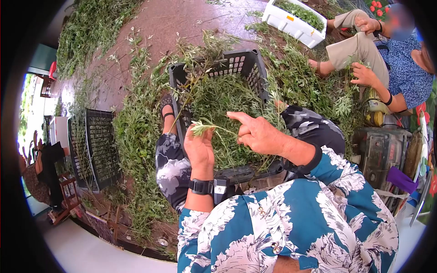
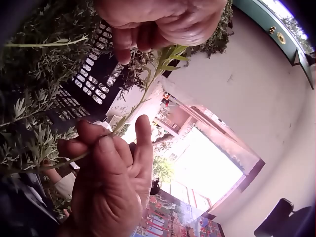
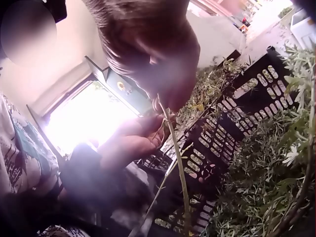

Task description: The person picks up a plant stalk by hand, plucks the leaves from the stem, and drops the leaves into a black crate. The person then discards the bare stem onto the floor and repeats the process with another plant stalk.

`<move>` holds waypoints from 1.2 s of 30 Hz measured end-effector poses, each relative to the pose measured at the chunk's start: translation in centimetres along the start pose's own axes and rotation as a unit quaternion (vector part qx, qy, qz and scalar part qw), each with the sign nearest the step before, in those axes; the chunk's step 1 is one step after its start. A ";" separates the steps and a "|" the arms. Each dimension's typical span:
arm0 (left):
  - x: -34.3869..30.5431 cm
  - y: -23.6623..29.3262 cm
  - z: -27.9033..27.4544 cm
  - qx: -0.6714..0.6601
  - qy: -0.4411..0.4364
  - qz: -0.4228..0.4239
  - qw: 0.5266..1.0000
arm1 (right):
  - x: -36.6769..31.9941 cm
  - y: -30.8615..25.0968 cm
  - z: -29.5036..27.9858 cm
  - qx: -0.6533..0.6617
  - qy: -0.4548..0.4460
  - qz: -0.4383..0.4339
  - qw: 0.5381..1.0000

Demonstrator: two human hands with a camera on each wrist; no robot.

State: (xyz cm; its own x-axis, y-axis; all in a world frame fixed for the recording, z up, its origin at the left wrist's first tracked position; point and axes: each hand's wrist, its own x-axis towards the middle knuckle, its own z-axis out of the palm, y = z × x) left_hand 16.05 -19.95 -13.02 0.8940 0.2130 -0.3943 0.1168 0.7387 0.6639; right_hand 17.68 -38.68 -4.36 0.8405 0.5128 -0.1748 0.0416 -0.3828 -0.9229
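Note:
A thin green sprig (image 1: pixel 219 128) stretches between the two hands over a black crate (image 1: pixel 263 75). The left hand (image 1: pixel 200 148) holds its pale leafy tip between thumb and fingers; in the left wrist view this hand (image 2: pixel 163 22) is at the top. The right hand (image 1: pixel 264 135) pinches the stem, one finger extended. Seen from the left wrist, the right hand (image 2: pixel 111 182) has its thumb against the stem (image 2: pixel 129 114). A stem (image 3: pixel 178 168) runs down from beneath the right hand (image 3: pixel 153 49) in the right wrist view, partly hiding the left hand (image 3: pixel 131 145).
Cut leafy plants (image 1: pixel 141 136) lie on the floor around the crate, with cut greens (image 1: pixel 227 98) inside it. Another black crate (image 1: pixel 102 145) stands left, a white tub (image 1: pixel 291 25) at the top. A seated person (image 1: pixel 403 68) is on the right; another person (image 1: pixel 38 177) is far left.

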 end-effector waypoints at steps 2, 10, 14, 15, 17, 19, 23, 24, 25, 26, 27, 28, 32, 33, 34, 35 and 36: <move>-0.2 -0.1 0.4 0.023 -0.003 -0.033 0.999 | 0.1 0.4 0.1 0.010 0.015 -0.005 1.000; -1.5 0.4 2.3 0.044 -0.104 -0.100 0.989 | 0.2 0.5 0.0 -0.069 0.019 -0.005 0.997; -1.2 0.1 1.8 -0.020 -0.120 -0.095 0.988 | 0.2 1.1 0.4 -0.106 0.006 -0.018 0.994; -1.2 0.0 1.6 -0.036 -0.118 -0.100 0.987 | 0.2 1.2 0.4 -0.117 -0.002 -0.019 0.993; -1.1 -0.2 1.4 -0.052 -0.120 -0.113 0.985 | 0.2 1.1 0.4 -0.119 -0.009 -0.019 0.993; -1.1 -0.2 1.3 -0.065 -0.127 -0.116 0.983 | 0.2 1.1 0.5 -0.117 -0.013 -0.025 0.993; -0.9 -0.1 1.1 -0.070 -0.124 -0.102 0.985 | 0.2 1.0 0.3 -0.121 -0.011 -0.034 0.992; -0.8 -0.2 1.1 -0.073 -0.120 -0.096 0.985 | 0.1 0.9 0.3 -0.126 -0.010 -0.033 0.991; -0.8 -0.2 1.1 -0.077 -0.117 -0.090 0.986 | 0.1 0.9 0.3 -0.128 -0.013 -0.040 0.991; -0.8 -0.1 1.1 -0.072 -0.114 -0.087 0.987 | 0.2 1.0 0.3 -0.130 -0.015 -0.046 0.990; -0.9 0.0 1.2 -0.067 -0.111 -0.083 0.988 | 0.2 1.0 0.3 -0.132 -0.017 -0.053 0.990; -1.0 0.2 1.4 -0.062 -0.108 -0.080 0.989 | 0.2 0.9 0.1 -0.136 -0.023 -0.050 0.989; -1.1 0.6 1.7 -0.021 -0.080 -0.085 0.993 | 0.2 0.9 -0.4 -0.132 -0.031 -0.077 0.988; -1.0 0.5 1.7 -0.021 -0.068 -0.088 0.994 | 0.2 1.0 -0.6 -0.145 -0.035 -0.087 0.985; -1.0 0.5 1.8 -0.022 -0.055 -0.091 0.994 | 0.3 1.1 -0.8 -0.158 -0.038 -0.098 0.982; -0.5 0.8 1.2 -0.024 -0.048 -0.070 0.996 | 0.1 1.3 -1.1 -0.189 -0.049 -0.102 0.975; 0.3 1.1 0.1 -0.027 -0.041 -0.048 0.998 | 0.0 1.5 -1.3 -0.196 -0.048 -0.104 0.974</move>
State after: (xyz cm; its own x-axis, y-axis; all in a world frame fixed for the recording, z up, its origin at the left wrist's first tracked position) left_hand 16.47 -19.13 -12.28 0.9123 0.0881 -0.4000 0.1822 0.7873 0.5891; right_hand 18.49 -40.27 -5.32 0.7376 0.6736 -0.0468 0.4249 -0.5169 -0.7431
